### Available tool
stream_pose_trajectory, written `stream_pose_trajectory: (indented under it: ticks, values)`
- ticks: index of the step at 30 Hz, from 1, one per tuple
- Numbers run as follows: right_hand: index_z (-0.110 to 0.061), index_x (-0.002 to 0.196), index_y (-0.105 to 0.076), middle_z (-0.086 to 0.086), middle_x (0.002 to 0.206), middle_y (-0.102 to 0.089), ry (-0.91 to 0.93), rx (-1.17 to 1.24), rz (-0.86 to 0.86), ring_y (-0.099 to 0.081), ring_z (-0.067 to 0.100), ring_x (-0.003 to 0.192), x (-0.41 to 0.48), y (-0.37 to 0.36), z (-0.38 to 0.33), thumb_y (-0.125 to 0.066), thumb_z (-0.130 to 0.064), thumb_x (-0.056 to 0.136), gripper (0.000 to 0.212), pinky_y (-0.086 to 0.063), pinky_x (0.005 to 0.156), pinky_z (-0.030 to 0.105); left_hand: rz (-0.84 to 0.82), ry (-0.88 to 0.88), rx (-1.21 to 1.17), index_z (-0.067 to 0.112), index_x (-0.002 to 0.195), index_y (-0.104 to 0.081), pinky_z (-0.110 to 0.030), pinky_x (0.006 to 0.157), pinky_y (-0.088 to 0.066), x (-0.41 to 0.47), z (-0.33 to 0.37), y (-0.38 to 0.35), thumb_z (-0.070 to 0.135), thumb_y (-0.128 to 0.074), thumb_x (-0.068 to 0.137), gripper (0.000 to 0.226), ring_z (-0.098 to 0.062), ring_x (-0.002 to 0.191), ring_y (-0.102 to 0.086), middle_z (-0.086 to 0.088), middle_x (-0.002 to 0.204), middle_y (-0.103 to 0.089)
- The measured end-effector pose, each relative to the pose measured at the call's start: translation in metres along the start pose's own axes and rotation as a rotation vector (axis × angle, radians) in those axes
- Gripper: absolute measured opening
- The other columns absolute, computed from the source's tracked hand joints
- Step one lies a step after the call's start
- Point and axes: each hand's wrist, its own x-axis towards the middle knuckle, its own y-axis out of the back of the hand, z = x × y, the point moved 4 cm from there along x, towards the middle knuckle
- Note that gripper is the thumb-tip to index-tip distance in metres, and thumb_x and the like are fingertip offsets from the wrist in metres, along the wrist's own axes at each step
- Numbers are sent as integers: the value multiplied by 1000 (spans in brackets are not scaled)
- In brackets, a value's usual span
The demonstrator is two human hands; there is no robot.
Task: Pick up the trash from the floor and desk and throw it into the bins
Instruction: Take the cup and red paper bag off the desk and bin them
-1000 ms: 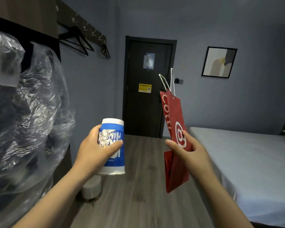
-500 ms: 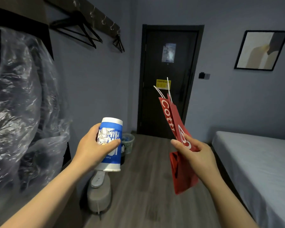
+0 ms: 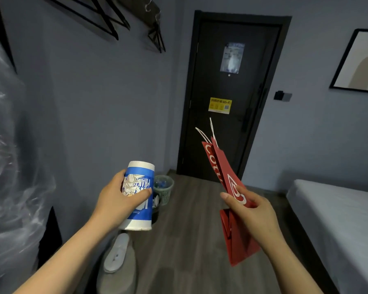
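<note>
Half a second on, I'm nearer the door and the bin looms larger. My left hand (image 3: 115, 200) wraps round the blue-and-white printed paper cup (image 3: 139, 196), held in mid-air. My right hand (image 3: 253, 211) pinches the flat red paper bag (image 3: 223, 170), white cord handles up. Past the cup, a green mesh plastic bin (image 3: 165, 187) stands on the wood floor (image 3: 189, 230) by the black door (image 3: 232, 145).

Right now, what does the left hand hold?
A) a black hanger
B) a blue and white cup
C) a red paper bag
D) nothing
B: the left hand grips the blue and white cup, while the right hand pinches the red paper bag.
</note>
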Motion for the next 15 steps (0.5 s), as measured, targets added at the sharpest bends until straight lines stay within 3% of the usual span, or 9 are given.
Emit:
stream_pose_trajectory:
  ticks: [5,10,15]
  values:
    - [-50,111,-56,-7,110,-60,-52,-47,-13,-64,8,87,80,-41,27,-66,-81,47,72,-45,60,17,-33,64,-23,26,119,-51,-12,55,-37,86,-34,-35,22,-77,76,50,6,74,-56,18,89,-60]
    - [-52,85,-51,-21,84,-61,-76,-30,-28,-63,-12,66,163,-69,43,-71,-60,58,34,-42,44,5,-53,94,-19,26,113,-53,-15,57,-40,166,-66,-77,19,-79,74,47,2,75,-60,17,88,-63]
    - [-51,92,-51,-23,83,-59,-105,15,-79,-65,-7,64,262,-96,72,-69,-60,57,40,-42,44,5,-32,118,-15,30,110,-53,-22,62,-46,253,-90,-121,19,-81,72,48,-5,79,-64,14,92,-66]
